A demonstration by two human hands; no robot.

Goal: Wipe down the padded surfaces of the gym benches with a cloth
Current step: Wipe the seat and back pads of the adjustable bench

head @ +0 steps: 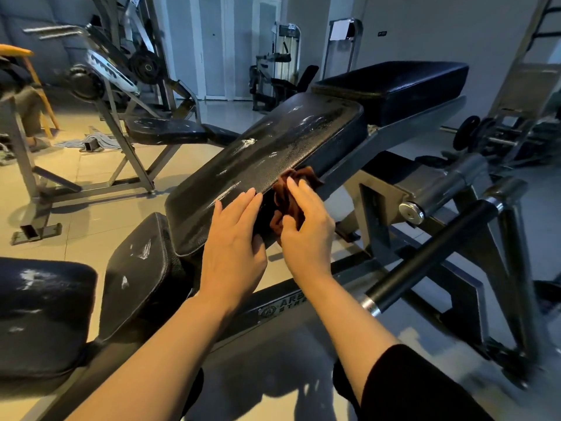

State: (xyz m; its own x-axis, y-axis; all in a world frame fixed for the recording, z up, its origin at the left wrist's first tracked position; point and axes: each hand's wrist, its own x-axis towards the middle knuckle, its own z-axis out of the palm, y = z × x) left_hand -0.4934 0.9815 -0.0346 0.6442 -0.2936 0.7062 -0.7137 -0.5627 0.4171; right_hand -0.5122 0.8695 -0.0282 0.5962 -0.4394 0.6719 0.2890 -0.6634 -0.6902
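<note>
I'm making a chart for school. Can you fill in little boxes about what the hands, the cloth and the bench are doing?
left hand: flat on the near edge of the long pad, fingers straight
right hand: holds the brown cloth
brown cloth: bunched against the pad's right side edge
long pad: black, tilted, scuffed with pale marks

Hands and cloth at the near right edge of a tilted bench pad, more pads and machines around.

The tilted pad (pixel 267 156) lies in the middle; the left hand (pixel 233 241) rests flat on its near end, and just to the right the right hand (pixel 306 229) holds the cloth (pixel 288 196) against the pad's side edge. Behind it sits a further pad (pixel 394 86); before it, to the left, a small pad (pixel 136 275) and another pad (pixel 42 314). A roller bar (pixel 431 253) stands right; a second bench (pixel 173 132) lies behind left.
</note>
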